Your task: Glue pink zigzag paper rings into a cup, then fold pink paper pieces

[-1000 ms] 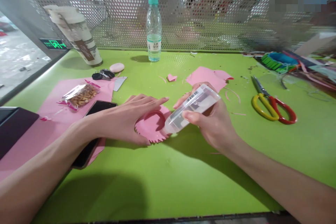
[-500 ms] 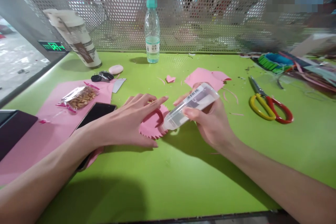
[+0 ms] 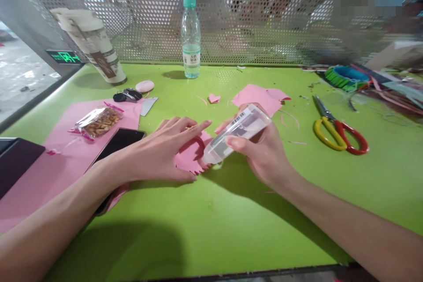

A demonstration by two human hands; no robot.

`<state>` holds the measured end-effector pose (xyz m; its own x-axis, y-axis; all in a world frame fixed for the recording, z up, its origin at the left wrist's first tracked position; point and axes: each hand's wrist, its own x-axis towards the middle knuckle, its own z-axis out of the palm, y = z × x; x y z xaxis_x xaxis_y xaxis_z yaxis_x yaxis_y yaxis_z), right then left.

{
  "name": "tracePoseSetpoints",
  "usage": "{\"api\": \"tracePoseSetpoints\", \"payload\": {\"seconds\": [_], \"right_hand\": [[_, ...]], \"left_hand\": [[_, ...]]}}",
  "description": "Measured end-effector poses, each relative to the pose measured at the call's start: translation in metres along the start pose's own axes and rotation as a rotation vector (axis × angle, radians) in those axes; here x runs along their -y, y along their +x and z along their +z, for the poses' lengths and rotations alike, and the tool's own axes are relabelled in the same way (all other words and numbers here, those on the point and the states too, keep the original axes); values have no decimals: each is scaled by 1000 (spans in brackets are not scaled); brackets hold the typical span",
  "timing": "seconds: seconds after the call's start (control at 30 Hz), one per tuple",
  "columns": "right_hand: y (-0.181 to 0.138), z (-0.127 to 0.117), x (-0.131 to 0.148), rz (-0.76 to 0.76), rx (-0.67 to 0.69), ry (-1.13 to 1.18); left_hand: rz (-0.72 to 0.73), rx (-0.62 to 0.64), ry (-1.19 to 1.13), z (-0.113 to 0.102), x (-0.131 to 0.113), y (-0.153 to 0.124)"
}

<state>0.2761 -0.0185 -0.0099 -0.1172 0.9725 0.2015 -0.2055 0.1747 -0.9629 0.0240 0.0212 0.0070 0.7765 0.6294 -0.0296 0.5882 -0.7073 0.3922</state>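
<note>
My right hand (image 3: 261, 145) is wrapped round a clear glue bottle (image 3: 236, 130), tilted with its nozzle end down to the left. The nozzle end meets the right edge of a pink paper piece (image 3: 190, 156) with a zigzag-cut rim. Over that piece my left hand (image 3: 168, 147) lies with fingers stretched and thumb apart, steadying it on the green table. Part of the paper is hidden beneath the fingers. Behind the bottle lies a larger pink paper scrap (image 3: 254, 97), and a small folded pink paper (image 3: 214, 98) sits left of it.
Scissors (image 3: 339, 134) with yellow and red handles lie at right. A phone (image 3: 122, 145), a snack packet (image 3: 99, 121) and pink sheet (image 3: 66, 123) are at left. A water bottle (image 3: 191, 48) and a tall cup (image 3: 94, 48) stand before the perforated panel (image 3: 148, 17).
The glue bottle has shifted slightly left along the paper's edge, with my right hand. My left hand stays nearly in place. The whole view has moved a little.
</note>
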Motion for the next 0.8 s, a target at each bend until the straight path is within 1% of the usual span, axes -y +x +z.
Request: {"api": "tracePoseSetpoints", "payload": {"seconds": [0.27,0.47,0.6,0.7,0.8], "right_hand": [[1,-3,0,-15,1,26],[3,-6,-1,19,-31,-10],[3,-5,1,23,-6,37],[2,-4,3,38,-16,54],[1,-2,3,27,-32,38]], "left_hand": [[20,30,-3,-4,2,-1],[27,42,-3,-7,2,-1],[26,115,-29,-15,0,-3],[21,169,-58,-19,-2,-5],[-13,158,-58,-17,-3,-5]]}}
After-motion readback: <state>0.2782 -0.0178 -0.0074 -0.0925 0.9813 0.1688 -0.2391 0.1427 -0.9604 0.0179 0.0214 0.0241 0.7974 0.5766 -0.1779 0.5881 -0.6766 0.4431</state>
